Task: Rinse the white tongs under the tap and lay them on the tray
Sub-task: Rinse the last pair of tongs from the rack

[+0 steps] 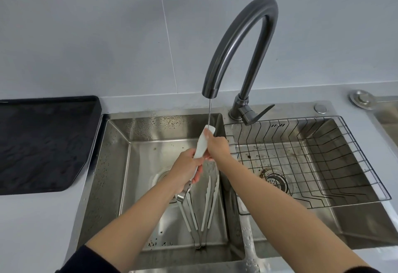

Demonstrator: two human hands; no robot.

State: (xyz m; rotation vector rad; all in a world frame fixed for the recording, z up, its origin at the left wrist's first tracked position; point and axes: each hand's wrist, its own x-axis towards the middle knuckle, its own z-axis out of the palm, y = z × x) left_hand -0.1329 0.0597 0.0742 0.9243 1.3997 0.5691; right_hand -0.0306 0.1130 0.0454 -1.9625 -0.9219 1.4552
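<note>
Holding the white tongs (201, 146) in both hands under the tap (241, 57). Right hand (217, 146): fingers curled shut around the upper, white end, the thumb pressed on its face, just below the thin water stream (209, 111). Left hand (185, 170): fingers (197, 175) closed around the shaft lower down, the steel hinge end (182, 195) protruding below the palm.

Long axis of the tongs: steep diagonal, white tip up and away from the person, steel end down and toward the left forearm. The stream lands on the top edge of the white tip. The tongs hang over the left basin (112, 165) and do not touch it.

Key relation for the next move: the black tray (43, 143) lies on the counter well to the left of the sink, on the left hand's side. Judgement: the left hand is nearer and already grips the shaft, so it is the likelier carrier; the tongs must swing left and tip flat.

Two more pairs of tongs (202, 208) lie on the left basin floor, tips pointing away from the person. A wire basket (323, 160) sits in the right basin.

No readable brand, label or writing anywhere in view.
</note>
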